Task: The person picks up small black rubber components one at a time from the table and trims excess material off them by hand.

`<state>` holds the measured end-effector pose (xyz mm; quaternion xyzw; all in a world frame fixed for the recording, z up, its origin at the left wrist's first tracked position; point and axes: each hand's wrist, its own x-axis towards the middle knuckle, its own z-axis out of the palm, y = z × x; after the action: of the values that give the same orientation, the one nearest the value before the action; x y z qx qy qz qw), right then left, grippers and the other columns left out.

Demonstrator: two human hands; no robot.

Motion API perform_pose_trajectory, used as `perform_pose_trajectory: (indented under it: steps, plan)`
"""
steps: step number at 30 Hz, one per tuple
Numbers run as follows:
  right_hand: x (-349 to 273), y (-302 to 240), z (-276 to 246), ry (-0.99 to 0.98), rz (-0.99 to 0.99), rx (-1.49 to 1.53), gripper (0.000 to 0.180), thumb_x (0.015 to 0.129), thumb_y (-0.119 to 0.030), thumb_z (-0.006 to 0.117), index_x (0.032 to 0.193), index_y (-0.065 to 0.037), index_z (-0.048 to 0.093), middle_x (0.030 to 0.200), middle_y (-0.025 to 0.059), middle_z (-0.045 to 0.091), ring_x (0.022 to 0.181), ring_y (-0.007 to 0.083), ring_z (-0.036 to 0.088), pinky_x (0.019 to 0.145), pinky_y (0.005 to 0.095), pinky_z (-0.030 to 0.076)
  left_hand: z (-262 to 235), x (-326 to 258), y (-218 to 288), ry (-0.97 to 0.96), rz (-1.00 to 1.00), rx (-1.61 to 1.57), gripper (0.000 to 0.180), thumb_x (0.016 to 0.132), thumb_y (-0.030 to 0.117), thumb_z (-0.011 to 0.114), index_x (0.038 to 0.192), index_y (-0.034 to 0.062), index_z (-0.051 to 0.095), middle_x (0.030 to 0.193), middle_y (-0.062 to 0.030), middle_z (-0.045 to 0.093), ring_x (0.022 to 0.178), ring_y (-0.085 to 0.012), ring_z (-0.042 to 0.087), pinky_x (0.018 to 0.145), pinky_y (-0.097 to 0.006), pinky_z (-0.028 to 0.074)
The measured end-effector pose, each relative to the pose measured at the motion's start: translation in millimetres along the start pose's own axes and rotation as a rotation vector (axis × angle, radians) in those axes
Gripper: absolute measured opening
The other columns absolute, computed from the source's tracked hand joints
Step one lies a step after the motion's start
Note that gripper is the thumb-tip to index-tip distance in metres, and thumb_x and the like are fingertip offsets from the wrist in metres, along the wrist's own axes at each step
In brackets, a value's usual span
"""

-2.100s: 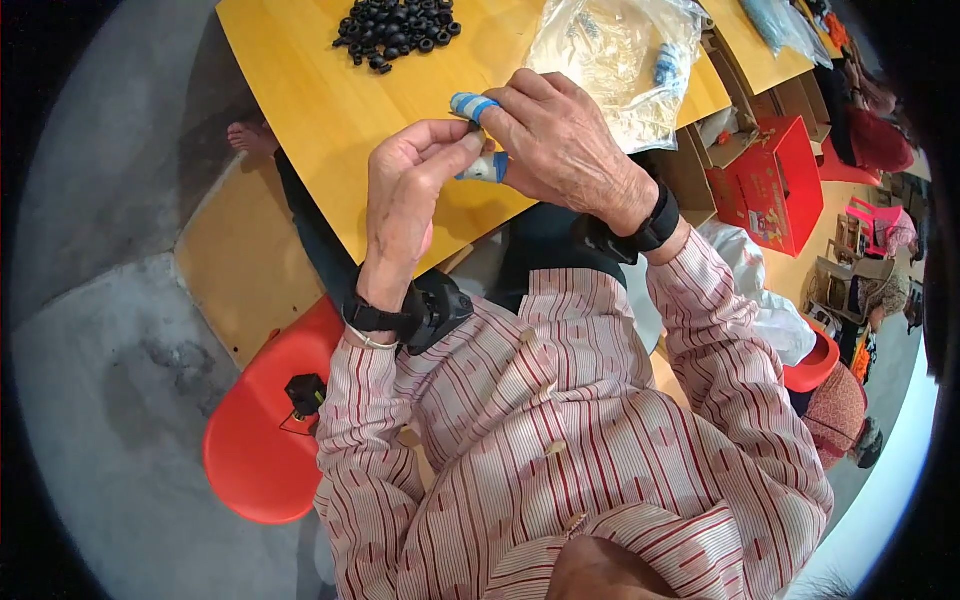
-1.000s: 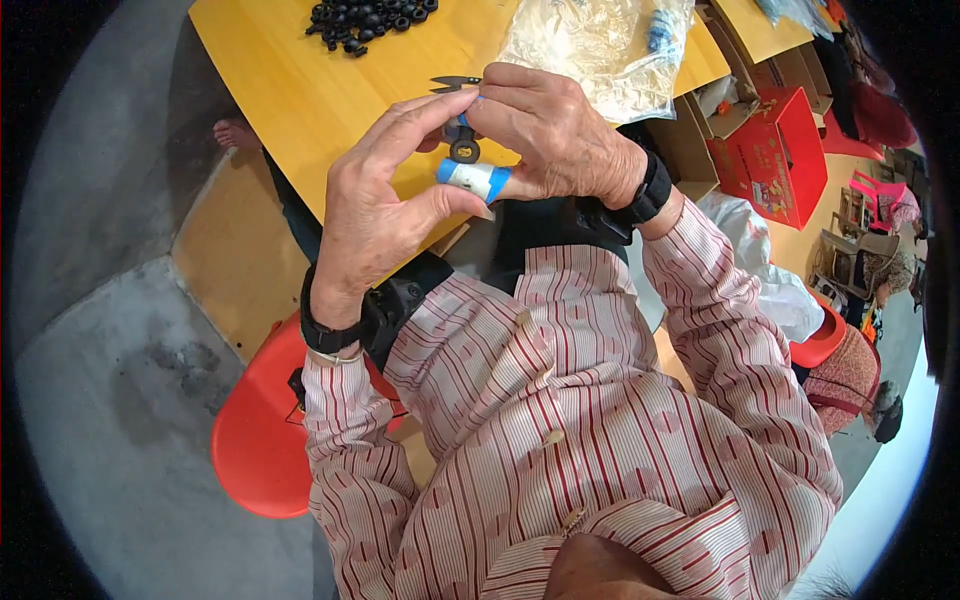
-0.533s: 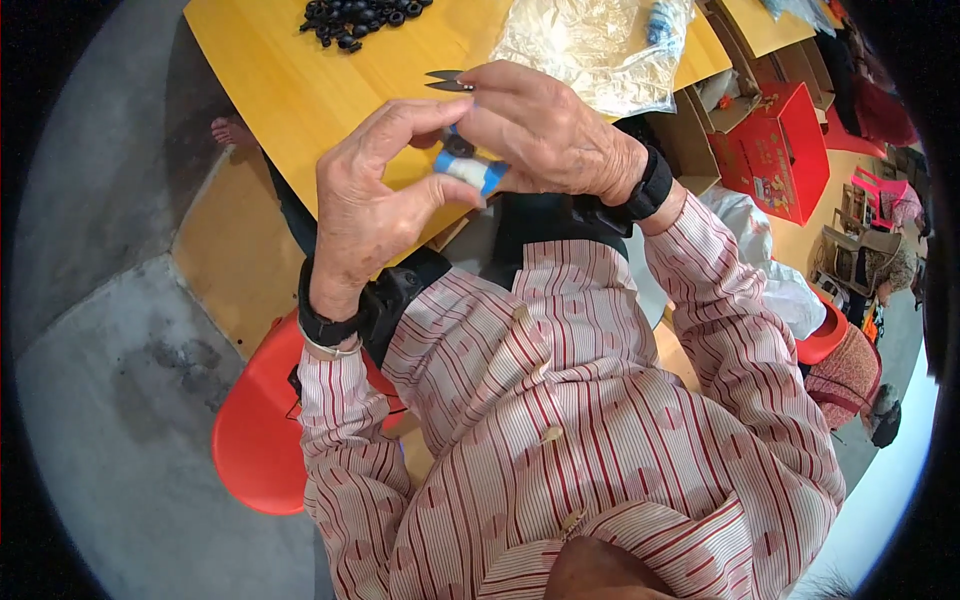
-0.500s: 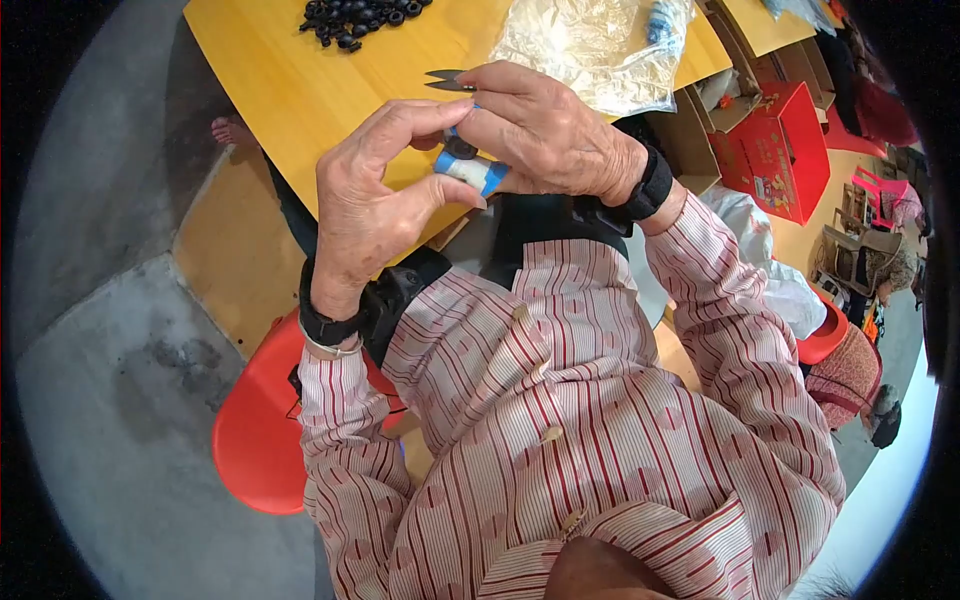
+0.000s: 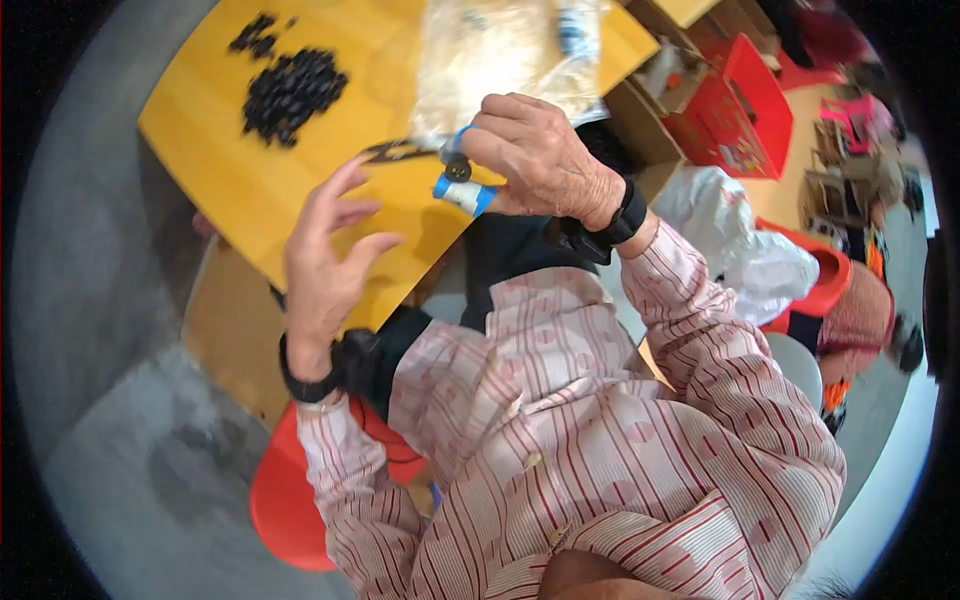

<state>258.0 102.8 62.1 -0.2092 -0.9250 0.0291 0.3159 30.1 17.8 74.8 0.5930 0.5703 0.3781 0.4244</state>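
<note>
My right hand (image 5: 545,165) is closed over the yellow table's near edge, pinching a small round black part (image 5: 457,168) between thumb and forefinger. White wrapping with blue bands (image 5: 464,194) covers that thumb, and blue also shows at the forefinger tip. Dark pointed snips (image 5: 400,152) stick out leftward from the same hand, blurred; their handles are hidden by the fingers. To the left, my left hand (image 5: 330,250) is open with fingers apart and nothing in it, separated from the black part. A pile of small black parts (image 5: 292,95) lies farther off on the table (image 5: 200,120).
A smaller cluster of black parts (image 5: 253,38) lies beyond the pile. Clear plastic bags (image 5: 490,60) cover the table's far middle. At right are cardboard boxes, a red box (image 5: 740,120) and a white sack (image 5: 720,240). A red chair (image 5: 285,500) is under me.
My left hand has let go of the black part and moved left, its fingers spreading. My right hand keeps the part and the snips. The view has shifted, bringing more of the black pile in.
</note>
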Motion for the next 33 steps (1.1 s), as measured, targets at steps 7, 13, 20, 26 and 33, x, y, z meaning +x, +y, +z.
perform_pose_trajectory:
  steps: [7,13,20,26,33]
  plan:
    - [-105.1,62.9,-61.0,0.215,0.699,-0.248,0.016,0.075,-0.018,0.067,0.083,-0.005,0.060,0.073,0.0112,0.059,0.068,0.0261,0.059,0.060,0.0354,0.048,-24.6,9.4,-45.1,0.001,-0.107,-0.012,0.040,0.079,-0.003,0.060,0.118,0.0001,0.053,0.107,-0.0087,0.059,0.085,-0.0139,0.060,0.078,-0.026,0.047]
    - [-235.0,125.4,-79.1,-0.067,1.138,-0.290,0.033,0.081,-0.022,0.062,0.109,-0.006,0.054,0.089,0.0171,0.063,0.081,0.0325,0.062,0.072,0.0397,0.048,-26.7,17.0,-53.7,0.047,-0.118,0.056,0.030,0.079,0.001,0.062,0.109,-0.0006,0.059,0.099,-0.0076,0.062,0.081,-0.0125,0.060,0.073,-0.024,0.048]
    - [-317.5,140.9,-51.4,-0.105,1.182,-0.177,0.040,0.081,-0.017,0.061,0.118,-0.005,0.051,0.100,0.0162,0.064,0.090,0.0295,0.062,0.078,0.0371,0.047,-49.8,20.8,-67.1,0.201,-0.141,0.032,0.024,0.081,0.010,0.064,0.103,-0.0001,0.062,0.088,-0.0058,0.065,0.075,-0.0101,0.060,0.070,-0.022,0.048]
    - [-292.3,123.1,-46.9,0.052,1.170,-0.095,0.032,0.083,-0.006,0.055,0.115,-0.004,0.056,0.106,0.0141,0.062,0.095,0.0245,0.061,0.084,0.0327,0.047,-54.0,43.5,-72.6,0.375,-0.122,0.200,0.018,0.083,0.016,0.064,0.092,0.0003,0.063,0.074,-0.0044,0.064,0.068,-0.0084,0.058,0.064,-0.023,0.047]
    - [-188.9,106.4,-67.5,0.293,0.910,-0.365,0.027,0.081,-0.004,0.055,0.107,-0.004,0.060,0.096,0.0106,0.061,0.089,0.0237,0.059,0.076,0.0335,0.049,-52.8,68.0,-74.3,0.480,0.021,0.472,0.014,0.080,0.008,0.061,0.094,0.0075,0.063,0.079,-0.0095,0.061,0.074,-0.0214,0.061,0.067,-0.031,0.048]
